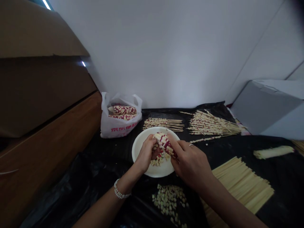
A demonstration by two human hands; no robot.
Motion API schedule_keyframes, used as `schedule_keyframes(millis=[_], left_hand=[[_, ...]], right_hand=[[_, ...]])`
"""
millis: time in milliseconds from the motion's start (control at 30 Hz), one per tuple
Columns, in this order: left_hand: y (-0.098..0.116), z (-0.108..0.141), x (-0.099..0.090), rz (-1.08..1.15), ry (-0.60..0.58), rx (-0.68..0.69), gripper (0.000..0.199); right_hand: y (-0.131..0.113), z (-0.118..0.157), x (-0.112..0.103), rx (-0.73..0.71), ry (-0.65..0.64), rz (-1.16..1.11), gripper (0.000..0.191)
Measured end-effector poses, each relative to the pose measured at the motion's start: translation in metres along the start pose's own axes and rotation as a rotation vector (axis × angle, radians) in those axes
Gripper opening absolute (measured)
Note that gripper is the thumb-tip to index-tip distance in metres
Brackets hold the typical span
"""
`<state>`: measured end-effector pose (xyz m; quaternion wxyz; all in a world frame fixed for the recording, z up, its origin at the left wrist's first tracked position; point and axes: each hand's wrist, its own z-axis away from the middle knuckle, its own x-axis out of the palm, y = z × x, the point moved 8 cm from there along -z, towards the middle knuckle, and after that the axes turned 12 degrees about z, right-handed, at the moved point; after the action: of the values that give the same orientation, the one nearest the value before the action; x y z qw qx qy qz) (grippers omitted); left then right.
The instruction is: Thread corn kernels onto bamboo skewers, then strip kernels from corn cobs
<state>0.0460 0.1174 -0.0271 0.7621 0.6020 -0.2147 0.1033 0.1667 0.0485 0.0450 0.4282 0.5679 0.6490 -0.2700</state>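
Observation:
Over a white bowl (139,142), both hands are closed around one ear of corn (163,141) with cream and dark red kernels. My left hand (144,155) grips its left end, the thumb up on the kernels. My right hand (190,161), with a ring on one finger, wraps the right end and hides part of it. Loose kernels (156,161) lie in the bowl below the ear. Another pile of pale kernels (169,202) is spread on the black plastic sheet (106,164) in front of the bowl.
Behind the bowl stand a white plastic bag (118,126) with more corn ears and a row of kernel-threaded sticks (163,124). More threaded sticks (211,123) fan out at right. Bare sticks (242,183), a bare cob (273,152) and a white box (268,107) are also right.

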Motion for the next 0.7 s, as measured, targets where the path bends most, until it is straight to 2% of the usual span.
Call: schedule_keyframes(millis=[133, 433, 567, 700], left_hand=[[-0.002, -0.001, -0.001, -0.007, -0.001, 0.043, 0.011], [0.009, 0.005, 0.013, 0.078, -0.091, -0.001, 0.02], [0.011, 0.006, 0.012, 0.091, -0.046, -0.015, 0.02], [0.005, 0.003, 0.004, 0.067, 0.016, -0.016, 0.019]], right_hand=[[-0.002, 0.002, 0.003, 0.0, -0.017, -0.027, 0.063], [0.005, -0.001, 0.002, 0.013, 0.02, -0.031, 0.062], [0.0, 0.0, 0.002, -0.03, 0.004, 0.023, 0.061], [-0.004, 0.002, 0.007, -0.042, -0.045, 0.057, 0.061]])
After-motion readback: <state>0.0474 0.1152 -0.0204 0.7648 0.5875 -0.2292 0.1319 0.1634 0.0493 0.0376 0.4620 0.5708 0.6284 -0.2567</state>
